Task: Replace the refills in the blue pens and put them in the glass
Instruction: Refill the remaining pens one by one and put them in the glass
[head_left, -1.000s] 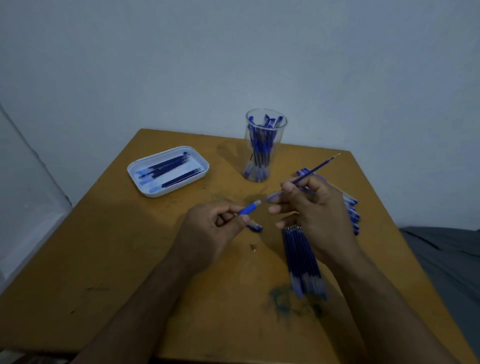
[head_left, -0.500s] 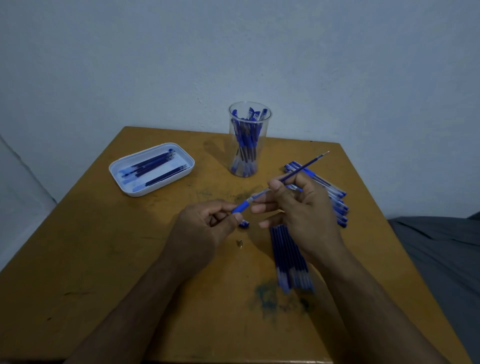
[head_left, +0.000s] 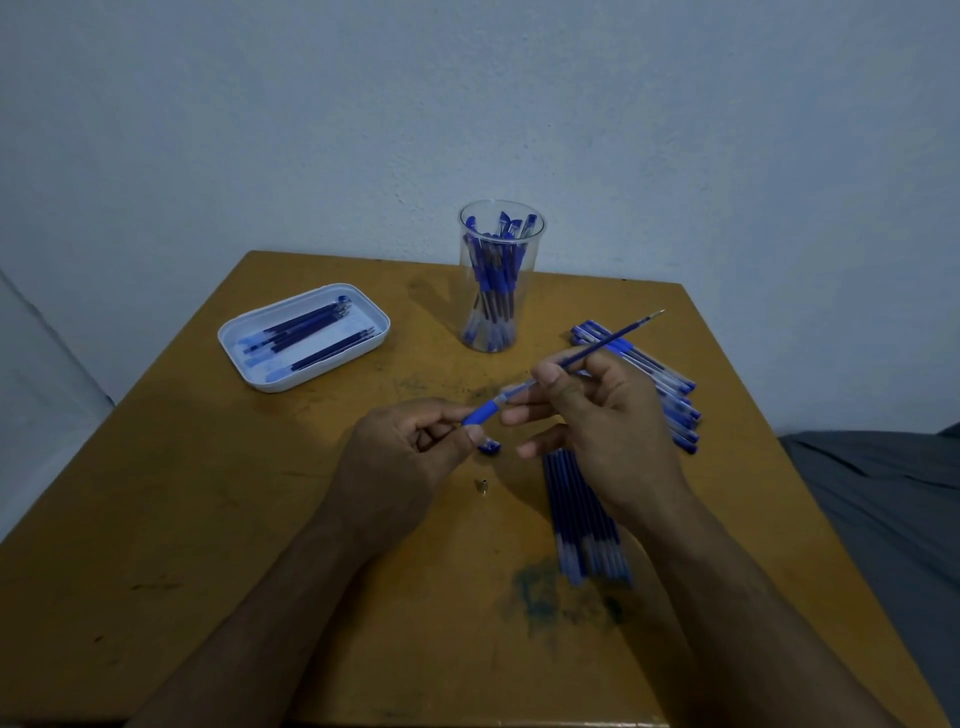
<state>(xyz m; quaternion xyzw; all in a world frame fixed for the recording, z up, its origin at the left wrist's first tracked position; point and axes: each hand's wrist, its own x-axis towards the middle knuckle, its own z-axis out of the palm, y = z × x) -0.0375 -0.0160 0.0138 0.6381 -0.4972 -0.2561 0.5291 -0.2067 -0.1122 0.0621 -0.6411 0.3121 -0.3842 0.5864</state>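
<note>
My left hand (head_left: 410, 452) pinches a blue pen barrel (head_left: 483, 412) by its grip end. My right hand (head_left: 608, 421) holds a thin blue refill (head_left: 613, 338) between thumb and fingers; its tail end sits at the barrel's opening and its metal tip points up to the right. A clear glass (head_left: 496, 280) with several blue pens stands at the table's back. A row of blue pens (head_left: 670, 395) lies to the right, partly behind my right hand. A bundle of refills (head_left: 582, 525) lies below my right hand.
A white tray (head_left: 239, 338) at the back left holds several refills. A blue cap (head_left: 489, 446) and a small metal pen tip (head_left: 482, 486) lie on the wooden table (head_left: 208, 519) between my hands. Grey fabric (head_left: 883, 509) lies off the table's right edge.
The refill's tail end has closed in on the barrel's opening and now meets it. The camera has shifted, so the whole scene sits a little lower and further left.
</note>
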